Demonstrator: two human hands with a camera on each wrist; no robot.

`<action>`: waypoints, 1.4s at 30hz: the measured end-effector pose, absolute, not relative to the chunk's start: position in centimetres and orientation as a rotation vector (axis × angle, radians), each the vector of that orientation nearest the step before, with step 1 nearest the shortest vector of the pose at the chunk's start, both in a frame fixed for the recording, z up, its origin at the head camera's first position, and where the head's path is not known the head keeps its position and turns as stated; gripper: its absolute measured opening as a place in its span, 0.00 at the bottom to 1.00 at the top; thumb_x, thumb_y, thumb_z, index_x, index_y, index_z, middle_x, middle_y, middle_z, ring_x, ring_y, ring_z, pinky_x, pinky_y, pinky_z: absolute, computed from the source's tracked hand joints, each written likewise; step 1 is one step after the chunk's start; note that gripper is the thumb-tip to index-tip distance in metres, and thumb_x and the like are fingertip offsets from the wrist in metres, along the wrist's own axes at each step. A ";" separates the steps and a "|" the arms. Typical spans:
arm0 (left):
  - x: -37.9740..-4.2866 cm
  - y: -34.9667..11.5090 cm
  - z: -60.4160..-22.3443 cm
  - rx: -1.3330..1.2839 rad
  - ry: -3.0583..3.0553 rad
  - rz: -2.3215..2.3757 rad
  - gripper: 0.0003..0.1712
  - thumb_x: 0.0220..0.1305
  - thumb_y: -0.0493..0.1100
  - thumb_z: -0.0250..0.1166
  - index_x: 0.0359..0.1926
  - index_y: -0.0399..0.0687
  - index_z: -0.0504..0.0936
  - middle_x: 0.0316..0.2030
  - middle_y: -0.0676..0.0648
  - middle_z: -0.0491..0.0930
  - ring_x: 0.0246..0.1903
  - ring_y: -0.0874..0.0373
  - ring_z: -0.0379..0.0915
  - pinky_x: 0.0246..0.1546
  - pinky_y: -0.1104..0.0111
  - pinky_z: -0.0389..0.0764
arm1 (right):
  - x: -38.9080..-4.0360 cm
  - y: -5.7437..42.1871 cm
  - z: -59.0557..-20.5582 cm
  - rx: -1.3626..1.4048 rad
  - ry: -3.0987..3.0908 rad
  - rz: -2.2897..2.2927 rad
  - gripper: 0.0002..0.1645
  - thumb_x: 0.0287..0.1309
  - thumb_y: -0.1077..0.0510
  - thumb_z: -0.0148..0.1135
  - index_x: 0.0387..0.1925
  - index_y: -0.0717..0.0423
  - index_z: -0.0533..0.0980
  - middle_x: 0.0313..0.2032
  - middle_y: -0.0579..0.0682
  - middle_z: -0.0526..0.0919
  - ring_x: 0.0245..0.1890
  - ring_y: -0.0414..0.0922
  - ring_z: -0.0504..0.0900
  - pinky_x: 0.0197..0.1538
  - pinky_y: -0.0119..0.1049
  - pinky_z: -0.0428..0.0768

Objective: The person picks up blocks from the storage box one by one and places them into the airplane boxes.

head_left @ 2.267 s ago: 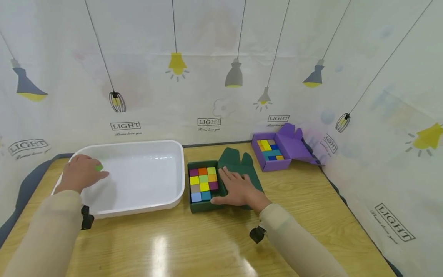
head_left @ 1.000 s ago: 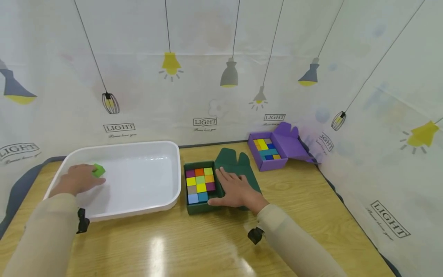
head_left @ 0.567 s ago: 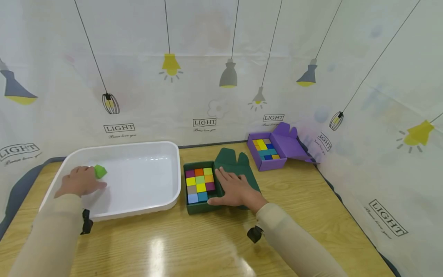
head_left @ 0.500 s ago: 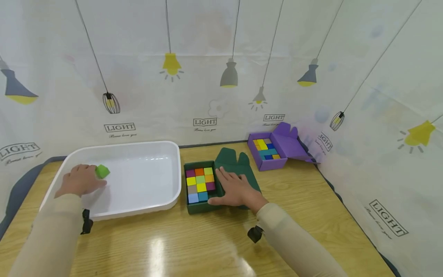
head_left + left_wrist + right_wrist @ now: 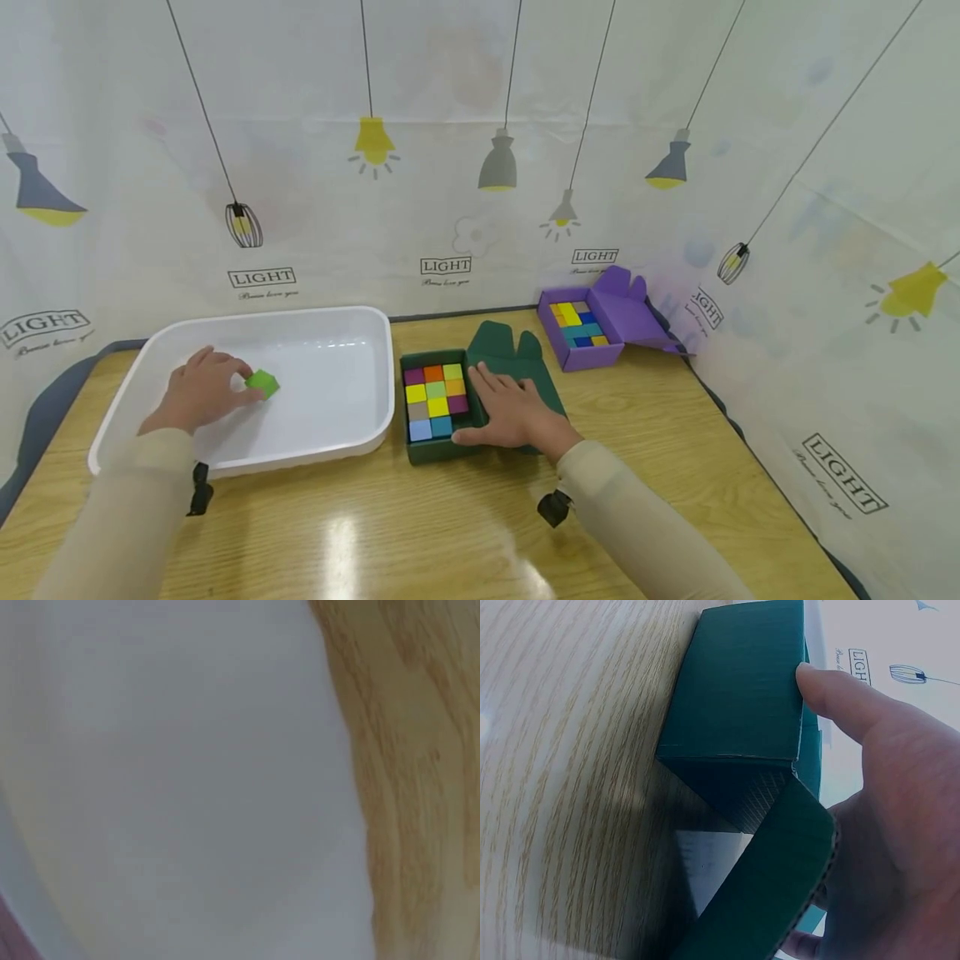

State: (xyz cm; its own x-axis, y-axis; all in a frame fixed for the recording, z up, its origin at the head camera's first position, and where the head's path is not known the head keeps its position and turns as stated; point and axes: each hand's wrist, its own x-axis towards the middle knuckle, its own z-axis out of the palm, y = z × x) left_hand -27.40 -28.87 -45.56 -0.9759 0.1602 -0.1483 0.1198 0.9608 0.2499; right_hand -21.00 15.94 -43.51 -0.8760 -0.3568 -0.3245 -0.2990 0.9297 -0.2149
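In the head view, my left hand (image 5: pixel 202 387) pinches a green block (image 5: pixel 262 384) between thumb and index finger, over the left half of a white tray (image 5: pixel 330 450). Neither the block nor the fingers can be made out in the left wrist view, where the tray's pale wall (image 5: pixel 210 780) fills most of the picture. My right hand (image 5: pixel 513 408) lies with extended fingers across the hinge side of an open green cardboard box (image 5: pixel 442 452). Its thumb (image 5: pixel 832 686) touches the box's top edge in the right wrist view. Rows of coloured cubes (image 5: pixel 437 407) sit inside that box.
An open purple box (image 5: pixel 592 358) with coloured blocks stands at the back right, its lid folded outward. The green box's lid (image 5: pixel 536 375) leans out to the right, under my right hand. Behind the wooden table (image 5: pixel 420 533) hangs a lamp-print backdrop (image 5: pixel 315 183).
My left hand has moved right inside the tray from its left end, carrying the green block, which shows more fully now. The right hand stays on the green box.
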 end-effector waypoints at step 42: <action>-23.5 -8.7 -40.1 1.009 3.008 0.595 0.17 0.57 0.56 0.67 0.40 0.50 0.83 0.62 0.46 0.72 0.75 0.47 0.47 0.75 0.46 0.52 | -21.0 15.8 -43.2 -0.474 2.718 -0.237 0.65 0.51 0.20 0.52 0.78 0.45 0.38 0.78 0.48 0.40 0.77 0.53 0.50 0.74 0.62 0.51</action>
State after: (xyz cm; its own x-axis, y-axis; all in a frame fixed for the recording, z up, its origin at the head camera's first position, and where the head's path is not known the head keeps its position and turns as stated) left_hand -23.46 -8.68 -40.05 -0.8011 0.5658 0.1954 0.5976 0.7370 0.3157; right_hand -21.03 15.85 -43.22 -0.8749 -0.3558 -0.3287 -0.2936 0.9292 -0.2243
